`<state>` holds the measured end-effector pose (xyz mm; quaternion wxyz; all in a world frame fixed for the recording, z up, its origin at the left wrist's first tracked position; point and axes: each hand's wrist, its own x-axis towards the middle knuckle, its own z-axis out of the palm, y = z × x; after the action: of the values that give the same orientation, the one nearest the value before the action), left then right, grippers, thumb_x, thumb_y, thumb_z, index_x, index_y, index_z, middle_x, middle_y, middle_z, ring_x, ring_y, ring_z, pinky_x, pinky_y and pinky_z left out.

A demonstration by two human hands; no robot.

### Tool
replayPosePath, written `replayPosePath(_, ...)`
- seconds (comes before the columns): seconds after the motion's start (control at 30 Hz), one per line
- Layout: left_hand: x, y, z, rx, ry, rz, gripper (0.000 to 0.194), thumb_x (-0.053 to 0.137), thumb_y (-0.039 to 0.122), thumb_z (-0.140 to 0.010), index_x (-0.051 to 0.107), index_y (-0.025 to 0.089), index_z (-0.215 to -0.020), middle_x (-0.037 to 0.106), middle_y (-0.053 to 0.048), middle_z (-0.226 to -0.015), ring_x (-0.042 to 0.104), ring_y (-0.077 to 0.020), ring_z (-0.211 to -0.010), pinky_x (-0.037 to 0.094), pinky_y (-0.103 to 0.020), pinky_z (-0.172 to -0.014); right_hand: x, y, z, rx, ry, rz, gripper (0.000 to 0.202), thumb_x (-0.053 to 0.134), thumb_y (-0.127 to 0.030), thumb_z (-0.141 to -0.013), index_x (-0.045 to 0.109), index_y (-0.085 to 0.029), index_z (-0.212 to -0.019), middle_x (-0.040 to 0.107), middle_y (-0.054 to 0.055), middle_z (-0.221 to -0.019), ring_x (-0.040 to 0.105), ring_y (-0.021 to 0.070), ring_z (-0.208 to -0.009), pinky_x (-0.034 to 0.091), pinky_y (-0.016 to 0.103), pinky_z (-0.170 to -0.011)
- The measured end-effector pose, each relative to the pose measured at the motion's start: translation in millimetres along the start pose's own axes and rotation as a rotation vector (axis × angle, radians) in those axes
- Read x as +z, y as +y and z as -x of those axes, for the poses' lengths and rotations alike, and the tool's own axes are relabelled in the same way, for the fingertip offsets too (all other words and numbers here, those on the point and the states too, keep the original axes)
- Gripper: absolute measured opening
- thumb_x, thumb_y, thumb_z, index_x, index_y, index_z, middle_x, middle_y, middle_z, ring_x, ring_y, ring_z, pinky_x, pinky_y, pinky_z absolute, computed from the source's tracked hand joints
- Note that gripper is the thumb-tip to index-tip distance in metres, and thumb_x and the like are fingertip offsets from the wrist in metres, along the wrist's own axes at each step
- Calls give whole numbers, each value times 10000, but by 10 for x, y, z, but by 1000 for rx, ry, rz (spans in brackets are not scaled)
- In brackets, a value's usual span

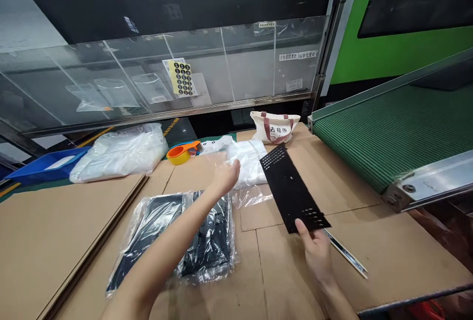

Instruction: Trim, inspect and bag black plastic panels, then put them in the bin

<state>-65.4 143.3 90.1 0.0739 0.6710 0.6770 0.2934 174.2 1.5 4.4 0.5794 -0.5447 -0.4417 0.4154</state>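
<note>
My right hand (318, 253) grips the lower end of a flat black perforated panel (290, 189), thumb on top. The panel is tilted above the cardboard, with rows of slots near both ends. My left hand (226, 177) is closed at the left edge of a stack of clear plastic bags (249, 160); thin film shows beside its fingers, slightly blurred. Under my left forearm lie black parts in clear plastic wrapping (158, 216), partly hidden by the arm. A thin, light-edged strip (347, 253) rests on the cardboard beside my right hand.
A green conveyor belt (399, 128) slopes along the right. A cloth bag (275, 128) stands at the back. Yellow and orange tape (178, 155), a bulky plastic bundle (121, 152) and a blue tray (44, 165) are at the left. Cardboard sheets (66, 231) form a raised edge.
</note>
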Motion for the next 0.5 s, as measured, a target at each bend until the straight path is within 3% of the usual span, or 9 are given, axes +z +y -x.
replayPosePath(0.1,220,22,39,26,-138,-68,152,463,197,-873,551,187,-750,554,-27,-590,592,-232,-674,409,-318,-688,-157,-50,96,219,-92,-268,465,775,-557,-649,761,-157,-886,748,116,-949,669,299,-962,492,409,-919)
replayPosePath(0.23,192,36,20,118,-236,-90,334,309,292,-960,551,181,-758,612,-41,-701,583,-197,-681,401,-279,-635,-238,-96,144,592,-322,-578,411,872,-455,-556,759,-160,-820,754,104,-841,704,271,-840,538,407,-825)
replayPosePath(0.37,83,31,87,224,-325,-141,354,362,336,-955,615,174,-767,638,-17,-675,594,-173,-656,403,-246,-608,-153,-86,83,662,-242,-692,375,896,-380,-548,756,-167,-824,750,55,-807,685,172,-700,552,280,-680)
replayPosePath(0.5,66,30,209,263,-299,-270,344,375,318,-959,688,178,-978,683,-57,-691,643,-220,-681,429,-280,-627,-6,-112,73,638,-133,-675,386,918,-350,-504,745,-155,-788,727,7,-725,591,83,-540,456,155,-452)
